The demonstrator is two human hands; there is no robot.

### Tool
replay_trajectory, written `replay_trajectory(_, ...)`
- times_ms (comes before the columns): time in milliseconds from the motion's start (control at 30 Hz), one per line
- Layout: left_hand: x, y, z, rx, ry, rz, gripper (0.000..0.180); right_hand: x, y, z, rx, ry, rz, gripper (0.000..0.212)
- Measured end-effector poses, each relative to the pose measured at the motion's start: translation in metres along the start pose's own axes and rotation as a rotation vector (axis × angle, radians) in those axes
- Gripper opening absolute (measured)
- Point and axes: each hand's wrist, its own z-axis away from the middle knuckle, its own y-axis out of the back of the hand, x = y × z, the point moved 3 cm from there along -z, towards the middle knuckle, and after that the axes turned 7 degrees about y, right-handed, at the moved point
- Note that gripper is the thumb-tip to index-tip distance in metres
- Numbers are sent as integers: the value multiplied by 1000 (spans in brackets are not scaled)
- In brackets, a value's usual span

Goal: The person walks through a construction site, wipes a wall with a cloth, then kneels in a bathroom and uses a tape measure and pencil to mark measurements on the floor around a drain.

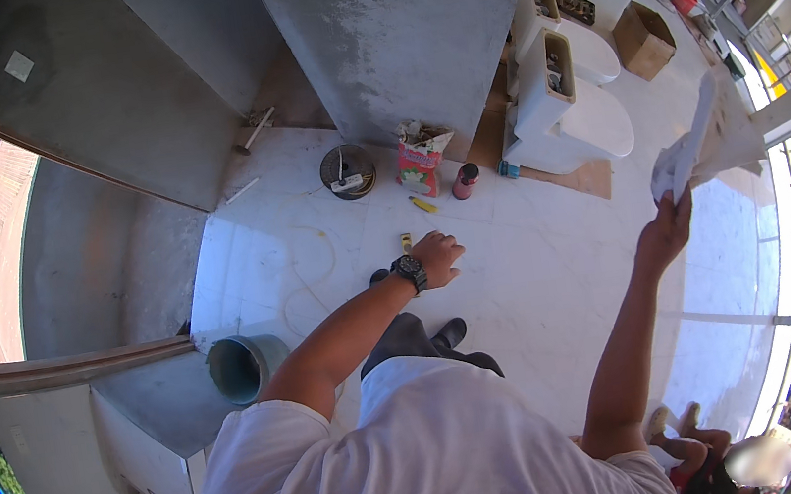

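My left hand (439,256), with a black watch (408,270) on its wrist, reaches out over the white marble floor (519,271). Its fingers are loosely spread and hold nothing. A small yellow tool (405,242) lies on the floor just beyond it. My right hand (668,229) is raised to the right and grips a crumpled white cloth (688,153), held up by a white window frame (777,112). My black shoes (447,332) show below my arms.
Two white toilets (560,90) stand on cardboard beside a grey concrete pillar (398,37). Near the pillar sit a red-and-white bag (420,166), a dark red bottle (464,181) and a round coil (347,171). A grey bucket (242,367) stands left. Another person (703,456) crouches lower right.
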Motion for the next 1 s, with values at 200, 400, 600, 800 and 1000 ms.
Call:
replay_trajectory(200, -2, -6, 22, -236, -48, 348, 63, 70, -91, 206, -1989, 469, 851, 28)
replay_trajectory(400, -222, -57, 238, 559, 1211, 709, 63, 260, 38, 248, -1926, 116, 1107, 30)
replay_trajectory(600, -212, -220, 501, -72, 1934, 758, 48, 295, 107, 287, -1808, -518, 951, 25)
replay_trajectory(800, -81, -297, 515, -291, 2002, 1606, 51, 219, 38, 322, -2002, 560, 665, 32)
replay_trajectory(1000, -177, -256, 516, 39, 1706, 1684, 48, 141, -105, 348, -1815, 291, 833, 29)
